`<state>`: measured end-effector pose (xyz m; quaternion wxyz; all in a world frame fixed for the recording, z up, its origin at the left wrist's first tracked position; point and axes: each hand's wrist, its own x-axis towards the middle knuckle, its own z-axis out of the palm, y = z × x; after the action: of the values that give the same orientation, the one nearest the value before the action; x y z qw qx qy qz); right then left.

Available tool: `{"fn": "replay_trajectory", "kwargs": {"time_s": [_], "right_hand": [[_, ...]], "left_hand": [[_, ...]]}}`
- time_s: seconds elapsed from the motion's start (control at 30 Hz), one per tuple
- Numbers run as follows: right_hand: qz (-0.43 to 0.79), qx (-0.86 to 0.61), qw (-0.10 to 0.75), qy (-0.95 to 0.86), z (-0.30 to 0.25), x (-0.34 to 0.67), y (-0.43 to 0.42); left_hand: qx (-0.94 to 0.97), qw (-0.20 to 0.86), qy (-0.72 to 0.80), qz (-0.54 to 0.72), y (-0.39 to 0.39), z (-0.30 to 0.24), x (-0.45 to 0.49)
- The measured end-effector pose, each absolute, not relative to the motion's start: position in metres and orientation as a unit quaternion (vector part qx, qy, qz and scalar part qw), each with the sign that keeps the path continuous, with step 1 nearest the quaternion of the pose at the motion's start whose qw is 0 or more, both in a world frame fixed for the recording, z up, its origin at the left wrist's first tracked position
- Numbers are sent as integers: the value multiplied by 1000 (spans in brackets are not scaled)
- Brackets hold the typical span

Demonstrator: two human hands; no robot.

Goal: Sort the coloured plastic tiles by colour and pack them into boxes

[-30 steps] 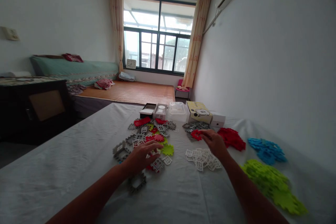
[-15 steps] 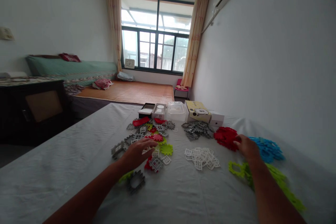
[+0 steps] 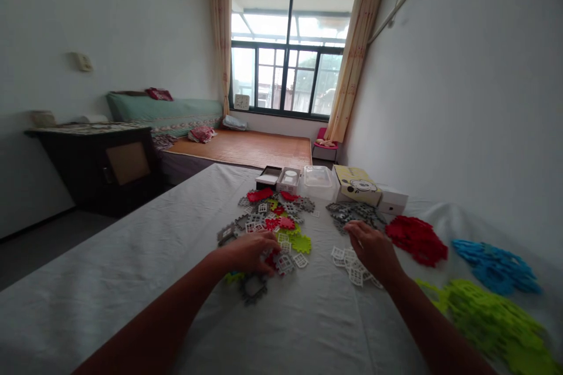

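My left hand (image 3: 248,251) rests palm down on a mixed heap of grey, red, white and lime plastic interlocking pieces (image 3: 281,220), its fingers curled over a few of them near a grey frame piece (image 3: 254,288). Hovering palm down over the small pile of white window-grid pieces (image 3: 352,262) is my right hand (image 3: 373,248), fingers bent; I cannot see anything in it. Sorted piles lie to the right: grey pieces (image 3: 358,214), red pieces (image 3: 417,237), blue pieces (image 3: 497,266) and lime-green pieces (image 3: 497,322).
A white cloth (image 3: 132,281) covers the table. Small boxes stand at its far edge: a black box (image 3: 268,176), a clear plastic tub (image 3: 319,179), a yellow carton (image 3: 358,183), a white box (image 3: 392,202). A dark cabinet (image 3: 101,164) and a bed stand to the left.
My right hand came back left from the red pile to above the white pieces. My left hand stayed on the mixed heap. The view swung left.
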<state>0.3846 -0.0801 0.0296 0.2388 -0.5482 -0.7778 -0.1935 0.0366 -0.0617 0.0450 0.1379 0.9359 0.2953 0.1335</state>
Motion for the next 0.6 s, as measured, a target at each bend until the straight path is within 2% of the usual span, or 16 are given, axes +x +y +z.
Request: {"fn": "replay_trajectory", "kwargs": {"time_s": [0.2, 0.4, 0.47, 0.6], "right_hand": [[-176, -520, 218, -807, 26, 367, -87], [-139, -516, 254, -806, 25, 361, -88], [-92, -507, 285, -808, 26, 354, -90], [88, -471, 352, -804, 30, 327, -102]], "left_hand": [[930, 74, 338, 124, -65, 50, 38], [894, 40, 414, 169, -59, 60, 30], [872, 78, 433, 214, -57, 62, 30], [824, 270, 388, 311, -62, 55, 47]]}}
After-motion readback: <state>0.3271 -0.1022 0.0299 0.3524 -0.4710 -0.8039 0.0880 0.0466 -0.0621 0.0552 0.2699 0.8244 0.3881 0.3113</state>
